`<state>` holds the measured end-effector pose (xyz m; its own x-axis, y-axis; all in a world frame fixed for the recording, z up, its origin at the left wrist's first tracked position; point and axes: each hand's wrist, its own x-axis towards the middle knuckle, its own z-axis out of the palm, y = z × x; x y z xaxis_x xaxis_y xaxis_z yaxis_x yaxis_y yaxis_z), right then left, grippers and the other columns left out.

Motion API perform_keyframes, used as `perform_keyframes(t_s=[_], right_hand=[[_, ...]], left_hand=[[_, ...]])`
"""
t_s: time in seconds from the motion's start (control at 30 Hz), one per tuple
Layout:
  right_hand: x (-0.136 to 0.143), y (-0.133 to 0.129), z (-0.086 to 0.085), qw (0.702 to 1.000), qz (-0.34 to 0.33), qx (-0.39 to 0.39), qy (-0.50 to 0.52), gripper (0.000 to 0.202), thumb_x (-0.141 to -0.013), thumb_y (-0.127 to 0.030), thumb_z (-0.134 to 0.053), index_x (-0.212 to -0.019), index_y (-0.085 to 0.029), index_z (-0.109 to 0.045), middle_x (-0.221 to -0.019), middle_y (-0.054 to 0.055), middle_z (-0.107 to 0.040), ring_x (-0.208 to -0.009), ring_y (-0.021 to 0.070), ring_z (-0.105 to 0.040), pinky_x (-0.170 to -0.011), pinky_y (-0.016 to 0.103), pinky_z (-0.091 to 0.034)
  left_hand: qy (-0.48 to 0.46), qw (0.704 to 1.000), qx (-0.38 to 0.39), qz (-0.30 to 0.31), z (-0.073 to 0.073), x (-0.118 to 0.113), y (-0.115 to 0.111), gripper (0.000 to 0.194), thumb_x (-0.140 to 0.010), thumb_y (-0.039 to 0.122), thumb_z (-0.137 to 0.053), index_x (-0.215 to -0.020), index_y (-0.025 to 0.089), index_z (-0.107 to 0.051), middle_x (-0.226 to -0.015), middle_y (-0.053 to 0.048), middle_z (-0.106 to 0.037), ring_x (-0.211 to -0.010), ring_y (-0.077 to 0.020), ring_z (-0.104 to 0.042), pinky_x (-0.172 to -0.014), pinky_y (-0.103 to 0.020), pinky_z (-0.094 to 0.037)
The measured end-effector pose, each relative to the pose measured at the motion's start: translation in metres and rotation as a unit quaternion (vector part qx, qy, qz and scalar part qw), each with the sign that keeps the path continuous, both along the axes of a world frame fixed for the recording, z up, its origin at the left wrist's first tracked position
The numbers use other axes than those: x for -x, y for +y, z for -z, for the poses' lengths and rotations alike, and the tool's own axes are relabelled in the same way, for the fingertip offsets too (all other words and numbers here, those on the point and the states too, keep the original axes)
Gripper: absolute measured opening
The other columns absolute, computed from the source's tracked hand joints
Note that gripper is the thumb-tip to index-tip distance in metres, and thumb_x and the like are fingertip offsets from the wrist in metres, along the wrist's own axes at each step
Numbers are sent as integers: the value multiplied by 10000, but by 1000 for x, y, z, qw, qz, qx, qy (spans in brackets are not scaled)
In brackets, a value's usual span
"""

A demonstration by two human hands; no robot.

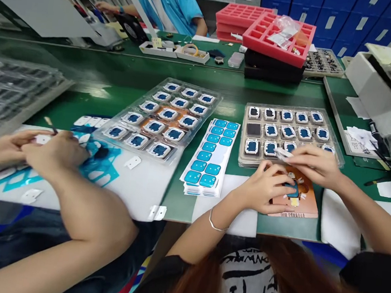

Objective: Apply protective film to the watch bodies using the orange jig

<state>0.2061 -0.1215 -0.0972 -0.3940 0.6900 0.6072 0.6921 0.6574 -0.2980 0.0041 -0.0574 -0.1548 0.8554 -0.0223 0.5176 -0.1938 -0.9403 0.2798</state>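
Observation:
My left hand lies over an orange printed card at the table's front edge. Its fingers are apart, with the tips at a small blue rounded-square piece on the card. Pinched in my right hand is a small white-rimmed square part, held just above the card. Behind both hands stands a clear plastic tray with several white-framed dark-blue square modules; one pocket has no module. To the left, a stack of sheets carries blue rounded-square stickers.
A co-worker's hands work at the left over a white mat with blue film scraps. Another clear tray of modules stands between us. Red foam trays stand at the back; a white box is at the right.

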Motion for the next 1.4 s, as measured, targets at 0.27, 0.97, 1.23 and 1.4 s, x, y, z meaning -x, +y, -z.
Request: perform_keyframes(t_s=[0.27,0.97,1.23,1.4], right_hand=[[-15,-62,25,999,13,-2,32,181,-891,-89,-626,-1024,-204,-668,-748,25,-707,-633,113,-660,-540,206,-514],[-33,-67,37,987,62,111,96,264,-870,-244,-699,-1134,-243,-711,-1226,96,-689,-1040,213,-697,-821,362,-611],[-7,-66,37,995,91,21,41,239,-831,-374,-746,-1014,-229,-694,-1103,100,-727,-819,188,-660,-685,363,-510],[0,-67,40,993,107,16,40,245,-831,-386,-742,-1024,-246,-687,-1107,91,-727,-791,198,-636,-667,374,-478]], left_hand=[[-60,997,49,-10,-4,1,2,375,-943,544,-476,-987,231,-679,-1054,-18,-736,-1054,-246,-543,-912,-430,-287],[-15,999,31,-14,-9,4,3,270,-912,497,-563,-975,264,-684,-1066,-6,-741,-1055,-252,-543,-904,-434,-333],[-79,984,117,-108,-10,3,-3,305,-809,440,-718,-986,209,-627,-953,-31,-732,-956,-231,-551,-834,-392,-416],[-51,984,110,-130,-10,4,-4,531,-763,562,-725,-1134,198,-616,-1044,-73,-704,-1020,-265,-513,-881,-430,-419]])
